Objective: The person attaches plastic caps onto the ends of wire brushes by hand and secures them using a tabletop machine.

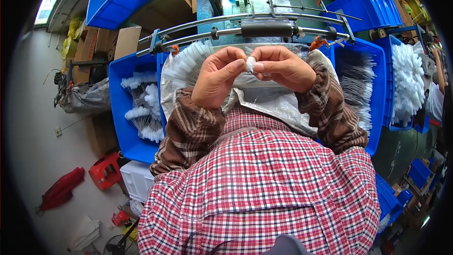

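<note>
Above a pale sheet (278, 109), clamps a small white tuft (250, 64) in the fingertips (239, 64) of left hand (216, 75) and right hand (284, 68). Has white-tufted wires (152, 100) in a blue bin (118, 106) at left, dark wires with white ends (354, 82) in a second bin (379, 108) at right.

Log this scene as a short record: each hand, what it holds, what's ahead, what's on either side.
Left hand: left hand, thumb and finger pinching
Right hand: right hand, thumb and finger pinching
Held: small white piece between both hands' fingertips; exact form unclear
Ahead: dark cylindrical roller on a shiny metal rod
Left side: blue plastic bin containing white-tufted brushes with thin stems
Right side: blue plastic bin containing thin dark stems with white ends
Floor, left: red plastic stool
</note>
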Demonstrator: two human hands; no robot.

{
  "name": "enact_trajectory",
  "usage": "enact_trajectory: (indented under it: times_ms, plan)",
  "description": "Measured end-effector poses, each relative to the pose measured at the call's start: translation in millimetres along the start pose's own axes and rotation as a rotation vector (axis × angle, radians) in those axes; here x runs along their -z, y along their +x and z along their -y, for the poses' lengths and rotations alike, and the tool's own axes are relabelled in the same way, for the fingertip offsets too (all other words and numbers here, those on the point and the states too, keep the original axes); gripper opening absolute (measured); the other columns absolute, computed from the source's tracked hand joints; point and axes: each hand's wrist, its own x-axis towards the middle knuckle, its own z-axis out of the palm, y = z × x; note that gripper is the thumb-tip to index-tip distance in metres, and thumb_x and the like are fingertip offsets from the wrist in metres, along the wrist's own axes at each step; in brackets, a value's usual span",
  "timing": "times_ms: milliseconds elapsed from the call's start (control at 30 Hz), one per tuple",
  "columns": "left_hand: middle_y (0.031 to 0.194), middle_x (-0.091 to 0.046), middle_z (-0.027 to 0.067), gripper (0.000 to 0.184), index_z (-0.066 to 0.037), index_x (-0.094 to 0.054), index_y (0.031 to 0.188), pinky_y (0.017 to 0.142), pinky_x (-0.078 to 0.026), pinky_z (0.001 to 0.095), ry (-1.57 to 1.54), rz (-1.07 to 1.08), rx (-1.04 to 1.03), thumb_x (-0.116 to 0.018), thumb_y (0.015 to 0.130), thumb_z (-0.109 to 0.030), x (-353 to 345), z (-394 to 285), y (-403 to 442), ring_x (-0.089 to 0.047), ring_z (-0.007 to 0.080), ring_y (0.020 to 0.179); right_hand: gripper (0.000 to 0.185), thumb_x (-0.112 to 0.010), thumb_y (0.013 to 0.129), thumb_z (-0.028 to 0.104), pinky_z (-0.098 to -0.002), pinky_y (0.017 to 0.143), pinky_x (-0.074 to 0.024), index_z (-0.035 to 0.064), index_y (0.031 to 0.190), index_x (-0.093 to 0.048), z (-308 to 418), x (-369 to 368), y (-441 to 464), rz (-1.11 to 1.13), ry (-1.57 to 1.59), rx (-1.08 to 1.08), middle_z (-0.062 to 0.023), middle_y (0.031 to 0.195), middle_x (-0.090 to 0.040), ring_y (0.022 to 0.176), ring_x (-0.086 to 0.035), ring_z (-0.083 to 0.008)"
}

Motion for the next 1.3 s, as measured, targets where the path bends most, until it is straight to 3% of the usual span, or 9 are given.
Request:
enact_trajectory:
  times_ms: [300, 500, 733, 933, 1133, 1300]
  plan:
    - [0.095, -0.065, 0.0039, 0.014, -0.003, -0.064, 0.102, 0.089, -0.047, 0.0284, 0.016, 0.055, 0.133, -0.066, 0.091, -0.011, 0, -15, -2, -0.061, 0.0126, 0.092, 0.022, -0.066, 0.092, 0.019, -0.0227, 0.076, -0.0479, 0.0006, 0.105, -0.065, 7, 3, -2, 0.04, -0.133, -0.017, -0.0012, 0.089, -0.064, 0.08, -0.059, -0.0077]
    - [0.096, -0.063, 0.0029, 0.014, -0.002, -0.063, 0.101, 0.088, -0.046, 0.0272, 0.077, 0.019, 0.099, -0.067, 0.091, -0.011, -4, -12, -2, -0.059, 0.0115, 0.092, 0.022, -0.066, 0.092, 0.017, -0.0233, 0.078, -0.0486, 0.0002, 0.105, -0.066, 7, 2, -5, 0.017, -0.115, -0.006, -0.0018, 0.089, -0.064, 0.081, -0.06, -0.0079]
    - [0.094, -0.066, 0.0036, 0.012, -0.001, -0.065, 0.1, 0.084, -0.048, 0.0251, 0.346, -0.17, -0.079, -0.067, 0.089, -0.005, -15, -6, -4, -0.061, 0.0111, 0.09, 0.02, -0.066, 0.092, 0.017, -0.0221, 0.074, -0.0474, 0.001, 0.103, -0.064, 7, 2, -6, -0.045, -0.125, 0.031, -0.0007, 0.089, -0.063, 0.08, -0.058, -0.0067]
    - [0.09, -0.062, 0.0029, 0.013, -0.001, -0.065, 0.096, 0.101, -0.044, 0.0393, 1.074, -0.206, -0.622, -0.069, 0.084, 0.002, -19, -2, 2, -0.059, 0.0128, 0.088, 0.023, -0.065, 0.093, 0.018, -0.0218, 0.074, -0.0467, 0.0004, 0.108, -0.064, 1, 1, -5, -0.05, -0.076, 0.085, 0.0002, 0.089, -0.063, 0.08, -0.057, -0.006]
    - [0.093, -0.059, 0.0027, 0.012, -0.002, -0.063, 0.098, 0.113, -0.03, 0.0456, 0.779, -0.177, -0.631, -0.063, 0.089, 0.005, -21, 6, 5, -0.057, 0.0117, 0.092, 0.021, -0.063, 0.094, 0.017, -0.0213, 0.073, -0.0455, 0.0018, 0.108, -0.063, -1, -5, -2, 0.004, 0.01, 0.132, 0.0017, 0.088, -0.061, 0.08, -0.055, -0.0054]
    - [0.097, -0.06, 0.0035, 0.014, -0.002, -0.063, 0.101, 0.115, -0.029, 0.0461, 0.528, -0.164, -0.662, -0.062, 0.089, 0.005, -22, 12, 10, -0.059, 0.0124, 0.091, 0.017, -0.062, 0.095, 0.016, -0.0214, 0.073, -0.0457, 0.0038, 0.106, -0.061, -9, -10, 5, 0.06, 0.193, 0.136, 0.002, 0.087, -0.059, 0.079, -0.056, -0.0054]
